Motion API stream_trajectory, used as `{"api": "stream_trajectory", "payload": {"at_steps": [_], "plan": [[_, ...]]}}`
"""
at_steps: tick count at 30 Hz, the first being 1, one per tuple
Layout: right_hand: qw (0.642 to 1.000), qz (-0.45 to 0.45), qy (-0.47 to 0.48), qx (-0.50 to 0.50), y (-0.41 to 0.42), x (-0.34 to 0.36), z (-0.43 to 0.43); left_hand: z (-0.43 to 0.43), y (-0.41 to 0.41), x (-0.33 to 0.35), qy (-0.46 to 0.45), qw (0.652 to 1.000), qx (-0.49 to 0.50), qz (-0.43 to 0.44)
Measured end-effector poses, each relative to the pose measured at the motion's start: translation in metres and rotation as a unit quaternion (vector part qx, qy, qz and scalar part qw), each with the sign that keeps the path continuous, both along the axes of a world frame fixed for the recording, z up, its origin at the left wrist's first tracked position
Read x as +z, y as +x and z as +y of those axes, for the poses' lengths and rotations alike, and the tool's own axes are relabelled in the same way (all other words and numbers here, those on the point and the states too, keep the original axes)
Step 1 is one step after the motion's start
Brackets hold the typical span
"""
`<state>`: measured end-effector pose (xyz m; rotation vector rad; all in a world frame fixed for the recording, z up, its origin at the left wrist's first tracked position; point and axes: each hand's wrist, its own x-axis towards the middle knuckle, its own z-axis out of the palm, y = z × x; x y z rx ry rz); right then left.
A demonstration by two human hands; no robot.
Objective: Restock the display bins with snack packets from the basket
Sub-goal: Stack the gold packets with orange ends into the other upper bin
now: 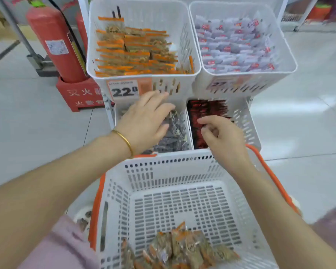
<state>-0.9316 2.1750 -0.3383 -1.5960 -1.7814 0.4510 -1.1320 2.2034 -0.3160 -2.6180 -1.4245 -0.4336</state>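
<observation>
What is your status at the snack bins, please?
Left hand open over grey packets. Right hand open above red packets. Orange-edged packets left in basket. Nothing in the way.

I note the basket point(173, 171) nearest me, packets point(182, 247) lying at its near end, two lower bins point(244, 123) side by side just behind it, two upper bins point(163, 76) above and behind those, and a fire extinguisher point(54, 45) left of the upper bins.
</observation>
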Motion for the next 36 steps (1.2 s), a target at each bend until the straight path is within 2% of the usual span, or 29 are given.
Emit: {"api": "stream_trajectory", "payload": {"at_steps": [4,8,10,13,15,19,22,29,32,36], "plan": [[0.982,0.013,-0.175,0.064,0.002,-0.096,-0.048,-0.050,-0.004,-0.041,-0.129,0.987,-0.023,0.097],[0.934,-0.055,-0.325,0.141,0.004,-0.168,-0.077,-0.093,-0.011,-0.065,-0.208,0.970,-0.016,0.128],[0.898,-0.084,-0.391,0.184,0.006,-0.189,-0.084,-0.105,-0.016,-0.075,-0.225,0.965,-0.011,0.136],[0.806,-0.207,-0.464,0.305,0.009,-0.219,-0.083,-0.113,-0.017,-0.087,-0.257,0.948,-0.012,0.189],[0.754,-0.254,-0.498,0.344,0.008,-0.238,-0.081,-0.111,-0.015,-0.091,-0.271,0.940,-0.017,0.204],[0.713,-0.277,-0.533,0.361,0.005,-0.265,-0.087,-0.106,-0.012,-0.095,-0.281,0.938,-0.027,0.203],[0.728,-0.301,-0.485,0.381,0.002,-0.266,-0.090,-0.104,-0.007,-0.095,-0.292,0.934,-0.033,0.204],[0.780,-0.211,-0.460,0.368,0.001,-0.243,-0.082,-0.102,0.002,-0.092,-0.316,0.925,-0.037,0.208],[0.812,-0.128,-0.463,0.331,0.004,-0.213,-0.066,-0.098,0.009,-0.090,-0.347,0.920,-0.022,0.181],[0.866,0.024,-0.423,0.265,0.011,-0.152,-0.040,-0.086,0.014,-0.092,-0.423,0.900,0.061,0.087]]}}
